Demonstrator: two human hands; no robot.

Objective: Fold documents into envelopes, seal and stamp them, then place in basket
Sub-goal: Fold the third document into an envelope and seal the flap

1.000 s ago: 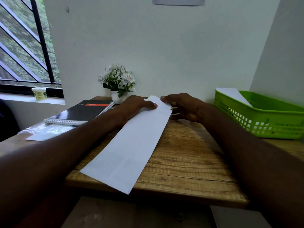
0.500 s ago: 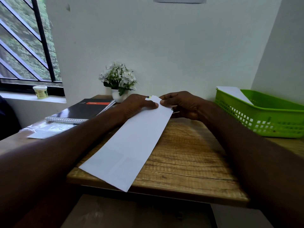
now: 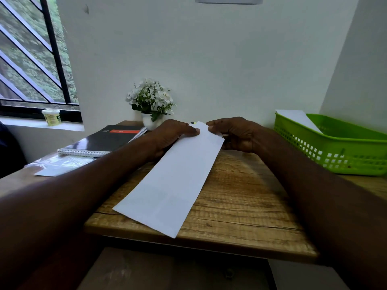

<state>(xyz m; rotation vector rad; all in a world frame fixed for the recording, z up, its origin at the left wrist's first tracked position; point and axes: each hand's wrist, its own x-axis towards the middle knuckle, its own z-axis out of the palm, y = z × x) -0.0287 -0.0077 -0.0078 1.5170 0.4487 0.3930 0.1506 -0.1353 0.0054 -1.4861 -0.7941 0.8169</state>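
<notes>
A long white envelope lies lengthwise on the wooden table, its near corner over the front edge. My left hand holds the far left corner, thumb on top. My right hand pinches the far right corner with curled fingers. A small yellow and dark thing peeks out behind the far end between my hands; what it is cannot be told. A green plastic basket stands at the right with a white envelope leaning inside it.
A black spiral notebook lies at the left over clear plastic sleeves. A white pot of white flowers stands against the wall behind my hands. A small jar sits on the window sill.
The envelope and both hands have barely shifted; the near end of the envelope has slid slightly left and toward me. Both grips stay the same.
</notes>
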